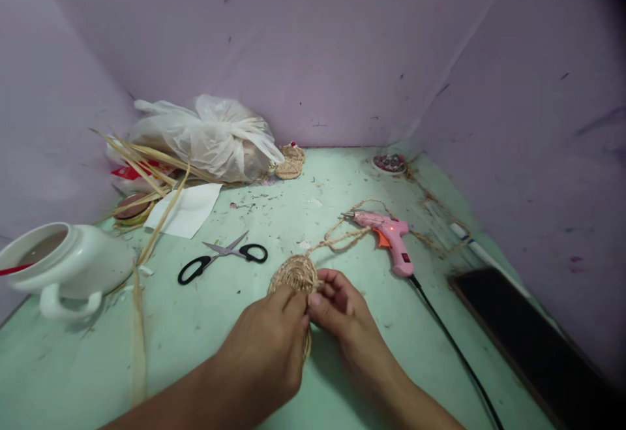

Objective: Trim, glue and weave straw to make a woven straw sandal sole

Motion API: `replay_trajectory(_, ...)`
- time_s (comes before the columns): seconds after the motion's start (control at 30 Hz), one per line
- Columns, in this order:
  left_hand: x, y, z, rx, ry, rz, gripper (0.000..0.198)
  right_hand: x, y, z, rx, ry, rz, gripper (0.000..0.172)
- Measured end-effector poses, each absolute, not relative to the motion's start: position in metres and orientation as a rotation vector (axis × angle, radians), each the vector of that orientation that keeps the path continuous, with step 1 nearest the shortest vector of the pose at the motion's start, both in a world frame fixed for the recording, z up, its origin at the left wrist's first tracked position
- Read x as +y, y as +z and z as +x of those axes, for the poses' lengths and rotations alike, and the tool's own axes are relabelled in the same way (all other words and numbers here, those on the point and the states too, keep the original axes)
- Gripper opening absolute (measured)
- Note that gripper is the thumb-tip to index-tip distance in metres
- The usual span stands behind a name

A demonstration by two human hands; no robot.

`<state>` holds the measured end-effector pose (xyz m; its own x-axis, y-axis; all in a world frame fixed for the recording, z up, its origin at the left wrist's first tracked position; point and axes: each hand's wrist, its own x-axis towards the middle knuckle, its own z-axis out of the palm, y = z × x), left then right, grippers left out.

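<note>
A woven straw piece [295, 271] made of coiled cord is between my hands at the front centre. My left hand [268, 338] is closed on it from the left, covering its middle. Fingers of my right hand [342, 306] pinch at its right edge, close to the left fingertips. From the piece a braided straw cord [342, 243] runs right and loops beneath and behind a pink glue gun [391, 231], which lies on the table with a small light glowing. Open scissors [222, 255] with black handles rest to the left.
A white ceramic pot [92, 260] lies at the left beside straw strips [138, 338] and white paper [190, 208]. Behind are a plastic bag [210, 136], a finished-looking woven piece [291, 162] and a small dish [390, 163]. A black phone-like slab [528, 345] and the gun's cable lie right.
</note>
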<state>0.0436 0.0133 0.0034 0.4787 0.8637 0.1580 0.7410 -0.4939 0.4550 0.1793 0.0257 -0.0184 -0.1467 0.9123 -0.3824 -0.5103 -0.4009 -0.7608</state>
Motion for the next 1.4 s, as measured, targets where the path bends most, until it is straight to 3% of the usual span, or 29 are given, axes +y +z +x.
replay_trajectory(0.17, 0.021, 0.012, 0.034, 1.251, 0.798, 2.350, 0.025, 0.034, -0.023, 0.185, -0.678, 1.653, -1.124, 0.038)
replay_trajectory(0.27, 0.031, 0.024, 0.024, 1.286, 0.973, 2.596, 0.041, 0.035, -0.023, 0.187, -0.786, 1.654, -1.124, 0.031)
replay_trajectory(0.4, 0.043, 0.033, 0.016, 1.150, 0.621, 2.912, 0.063, 0.028, -0.019, 0.184, -1.061, 1.604, -1.161, 0.017)
replay_trajectory(0.47, 0.047, 0.030, 0.016, 1.079, 0.436, 2.997, 0.060, 0.024, -0.017, 0.182, -1.201, 1.571, -1.179, 0.016)
replay_trajectory(0.57, 0.051, 0.023, 0.015, 1.082, 0.274, 3.133, 0.037, 0.020, -0.016, 0.181, -1.239, 1.549, -1.270, 0.021)
replay_trajectory(0.83, 0.041, 0.045, 0.004, 1.267, 0.374, 3.121, 0.017, 0.031, -0.013, 0.191, -1.074, 1.335, -1.314, 0.022)
replay_trajectory(1.0, 0.016, 0.056, 0.013, 1.583, 0.357, 2.536, 0.033, 0.030, -0.011, 0.192, -1.084, 1.249, -1.288, 0.022)
replay_trajectory(1.17, 0.031, 0.042, 0.016, 1.600, 0.375, 1.948, 0.028, 0.028, -0.013, 0.191, -1.083, 1.095, -1.287, 0.021)
replay_trajectory(1.4, 0.053, 0.018, 0.011, 1.465, 0.495, 1.677, 0.028, 0.029, -0.014, 0.187, -0.920, 1.300, -1.290, 0.025)
